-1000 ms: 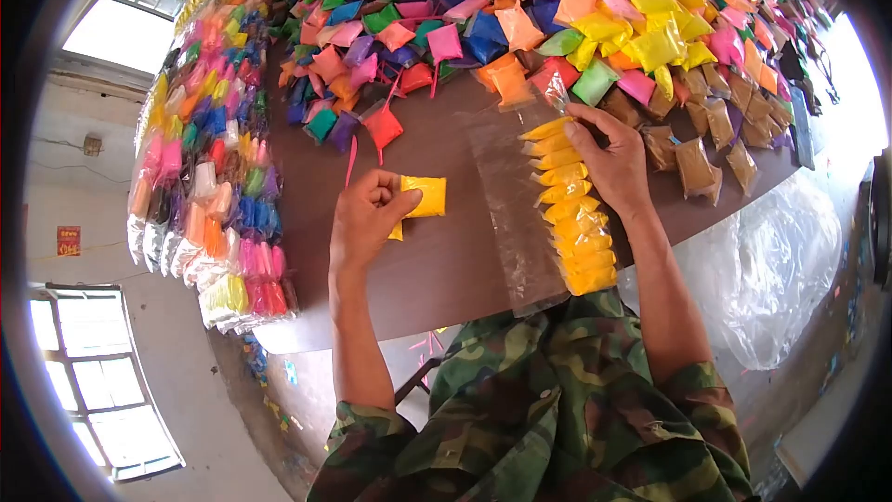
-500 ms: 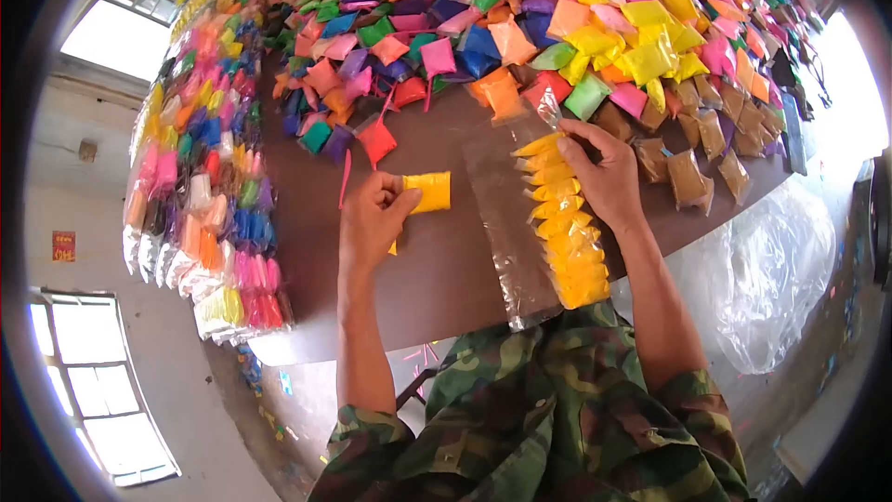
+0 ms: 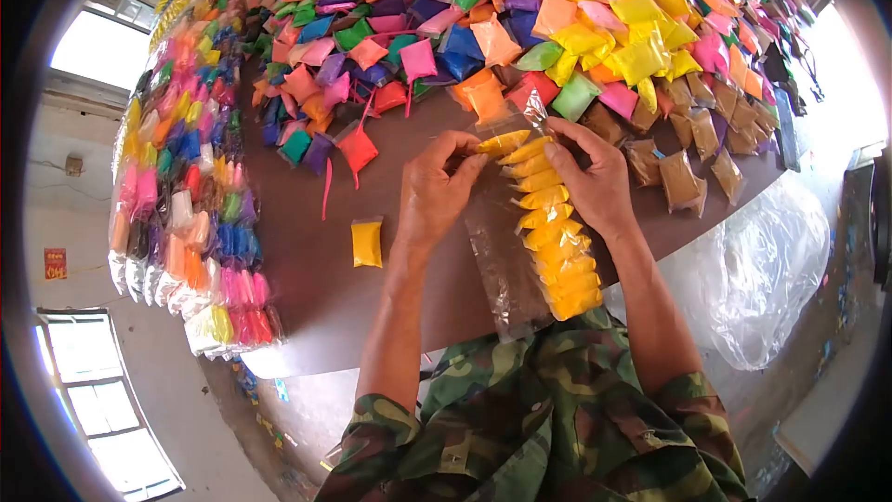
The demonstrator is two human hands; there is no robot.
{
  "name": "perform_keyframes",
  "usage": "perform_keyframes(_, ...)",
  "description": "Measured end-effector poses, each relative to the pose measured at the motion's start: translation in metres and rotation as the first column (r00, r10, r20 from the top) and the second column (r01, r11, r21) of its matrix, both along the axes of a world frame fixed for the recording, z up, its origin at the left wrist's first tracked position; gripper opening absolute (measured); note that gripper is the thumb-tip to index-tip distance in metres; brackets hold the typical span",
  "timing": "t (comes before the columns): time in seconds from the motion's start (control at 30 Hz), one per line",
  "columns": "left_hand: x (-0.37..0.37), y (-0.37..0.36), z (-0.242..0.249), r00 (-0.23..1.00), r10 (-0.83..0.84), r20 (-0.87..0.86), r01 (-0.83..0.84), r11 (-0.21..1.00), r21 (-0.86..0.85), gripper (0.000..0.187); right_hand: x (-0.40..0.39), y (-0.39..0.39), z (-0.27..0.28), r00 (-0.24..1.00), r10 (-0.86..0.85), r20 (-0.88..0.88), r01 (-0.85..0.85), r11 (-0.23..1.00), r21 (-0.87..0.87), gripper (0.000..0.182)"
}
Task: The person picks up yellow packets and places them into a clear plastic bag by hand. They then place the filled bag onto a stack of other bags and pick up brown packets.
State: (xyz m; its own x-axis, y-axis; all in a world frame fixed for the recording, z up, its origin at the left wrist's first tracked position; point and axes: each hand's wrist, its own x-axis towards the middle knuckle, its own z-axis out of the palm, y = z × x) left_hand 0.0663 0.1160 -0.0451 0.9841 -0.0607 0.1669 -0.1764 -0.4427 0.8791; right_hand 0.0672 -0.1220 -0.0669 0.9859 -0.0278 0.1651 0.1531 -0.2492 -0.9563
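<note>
My left hand point(image 3: 440, 184) is closed in a pinch on the near end of a small yellow packet point(image 3: 505, 143), held at the top of a column of similar yellow packets point(image 3: 556, 240). These overlap in a row on a clear plastic bag point(image 3: 500, 270) running toward my lap. At the column's upper right, my right hand point(image 3: 595, 178) grips the clear bag's top edge between thumb and fingers, close beside the uppermost packets. A single yellow packet point(image 3: 366, 243) lies flat on the table, left of my left forearm.
A big heap of colourful packets point(image 3: 446, 28) covers the far side of the brown table point(image 3: 307, 288). Brown packets point(image 3: 683, 181) lie at right. Filled clear bags of coloured packets point(image 3: 195, 214) are stacked at left. A large crumpled plastic bag point(image 3: 757, 270) sits beyond the table's right edge.
My left hand has moved right with a yellow packet, from the table's left part to the top of the column. The remaining single packet now lies uncovered. My right hand stays near the column's top.
</note>
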Motion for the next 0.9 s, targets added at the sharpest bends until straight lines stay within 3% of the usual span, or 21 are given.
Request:
perform_keyframes(0.27, 0.012, -0.018, 0.0, 1.0, -0.001, -0.031, 0.002, 1.0, 0.031, 0.018, -0.001, -0.001, 0.004, 0.997, 0.017, 0.073, -0.016, 1.0, -0.013, 0.035)
perform_keyframes(0.57, 0.015, -0.026, -0.007, 0.984, -0.046, 0.173, 0.037, 0.998, 0.054, 0.023, 0.001, 0.0, 0.0, 0.991, 0.02, 0.129, -0.021, 1.0, 0.006, 0.036)
perform_keyframes(0.67, 0.021, -0.028, -0.006, 0.982, -0.018, 0.186, 0.025, 0.999, -0.036, 0.022, 0.001, -0.001, 0.0, 0.992, 0.021, 0.125, -0.023, 1.0, 0.017, 0.037)
perform_keyframes(0.77, 0.017, -0.029, -0.005, 0.971, -0.04, 0.237, 0.021, 0.996, 0.082, 0.022, -0.001, 0.0, 0.001, 0.996, 0.004, 0.093, -0.008, 0.999, 0.045, 0.037)
perform_keyframes(0.9, 0.017, -0.029, -0.009, 0.965, -0.051, 0.256, 0.029, 0.996, 0.088, 0.024, 0.001, 0.0, 0.003, 0.988, 0.003, 0.156, -0.002, 1.0, -0.008, 0.035)
